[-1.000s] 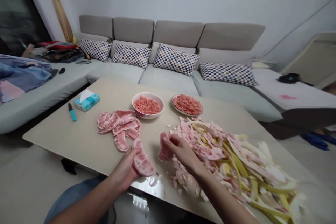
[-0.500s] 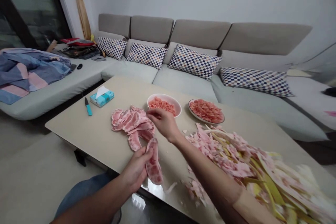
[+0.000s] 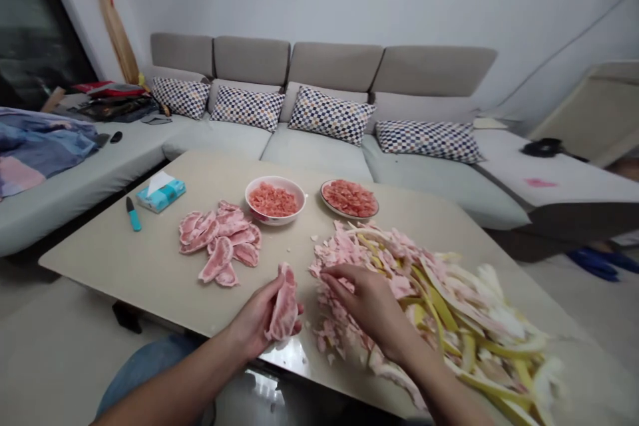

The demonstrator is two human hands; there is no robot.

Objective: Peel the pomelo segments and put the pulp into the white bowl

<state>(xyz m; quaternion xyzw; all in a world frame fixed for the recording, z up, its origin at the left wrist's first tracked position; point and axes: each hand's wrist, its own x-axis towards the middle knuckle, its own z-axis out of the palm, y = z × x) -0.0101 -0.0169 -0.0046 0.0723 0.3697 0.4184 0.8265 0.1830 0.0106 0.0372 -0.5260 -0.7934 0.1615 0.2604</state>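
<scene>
The counter point(image 3: 150, 266) bears a peel heap point(image 3: 439, 303) and a blue tissue pack point(image 3: 160, 197), its print too small to read, while the left hand point(image 3: 255, 321) clasps a pink segment point(image 3: 285, 306) above the near edge and the right hand's point(image 3: 372, 299) grip, by the heap, pinches I cannot tell what.

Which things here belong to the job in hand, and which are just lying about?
Likely in the job:
fruit segment in the left hand
segment pile
bowl and plate of pink pulp
peel heap by the right hand

Apparently lying about:
tissue pack
checked cushions
rumpled cloth
knife, in neither hand; might belong
</scene>
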